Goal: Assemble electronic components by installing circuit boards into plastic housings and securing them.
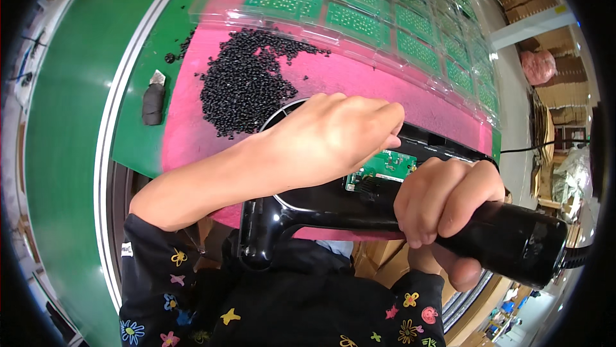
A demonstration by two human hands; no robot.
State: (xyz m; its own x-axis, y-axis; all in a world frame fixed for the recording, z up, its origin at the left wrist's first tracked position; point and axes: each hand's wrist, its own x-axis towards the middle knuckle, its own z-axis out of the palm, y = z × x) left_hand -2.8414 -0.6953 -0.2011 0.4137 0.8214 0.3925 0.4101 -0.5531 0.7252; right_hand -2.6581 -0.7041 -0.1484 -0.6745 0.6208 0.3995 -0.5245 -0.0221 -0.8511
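a small green circuit board (pixel 383 169) is seated on a glossy black fixture (pixel 301 209) at the near edge of a pink mat (pixel 398 93); the board is partly hidden beneath the left hand (pixel 333 138), which is laid over it with the fingers curled down toward its upper edge; whether the fingertips are actually pinching the board cannot be told, since they are covered by the back of the hand; the right hand (pixel 443 199) is wrapped tightly around a black cylindrical handheld tool (pixel 507 241), whose body is seen running from the fist toward the lower right, and whose working end is hidden under the fingers just beside the board; the two hands are held close together but apart, with the board between them; a heap of small black pellets (pixel 247 84) is spread on the mat above the left forearm; clear plastic trays (pixel 385 20) filled with rows of green circuit boards are stacked along the far side of the mat; a small dark wrapped object (pixel 153 103) is lying on the green surface (pixel 77 122) to the left of the mat; dark sleeves with coloured flower prints (pixel 173 263) are worn on both forearms.
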